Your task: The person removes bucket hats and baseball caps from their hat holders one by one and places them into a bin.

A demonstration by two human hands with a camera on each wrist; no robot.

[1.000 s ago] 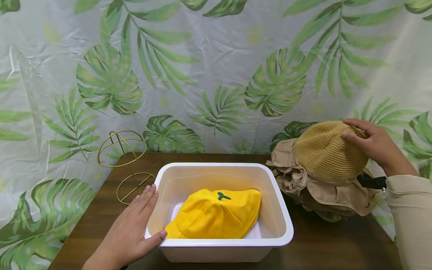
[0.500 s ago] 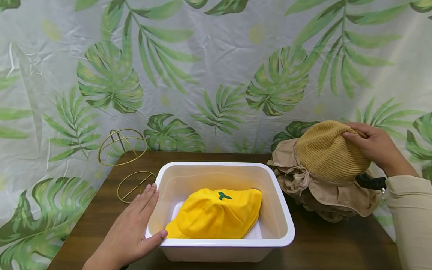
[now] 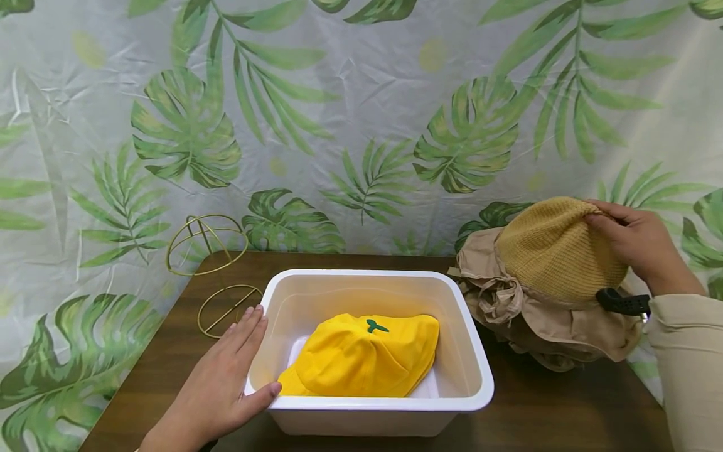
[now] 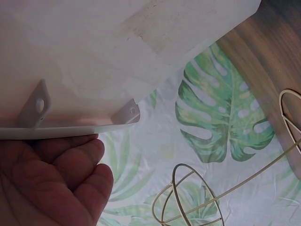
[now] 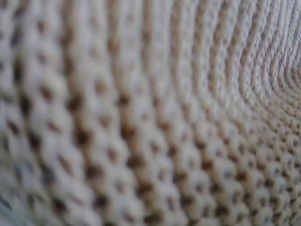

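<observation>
At the right, my right hand (image 3: 644,242) pinches the crown of a mustard ribbed knit hat (image 3: 556,251). That hat sits on top of a stack of tan cloth hats (image 3: 542,329). Its knit fills the right wrist view, a close blur of ribbed stitches (image 5: 155,113). My left hand (image 3: 217,383) rests along the left rim of a white plastic basin (image 3: 373,405), fingers straight and thumb near the front corner. Seen from below in the left wrist view, the fingers (image 4: 84,165) lie at the rim (image 4: 61,132). A yellow cap (image 3: 361,358) with a green sprout emblem lies inside the basin.
Left of the basin stands a gold wire hat stand (image 3: 211,245), with rings at top and bottom. Everything rests on a dark wooden table (image 3: 152,376). Behind it hangs a leaf-print curtain (image 3: 373,113). A black strap-like piece (image 3: 621,301) shows under the right wrist.
My right hand has gone from resting on the knit hat to pinching its crown, drawing the top slightly up and right. The left hand stays at the basin rim.
</observation>
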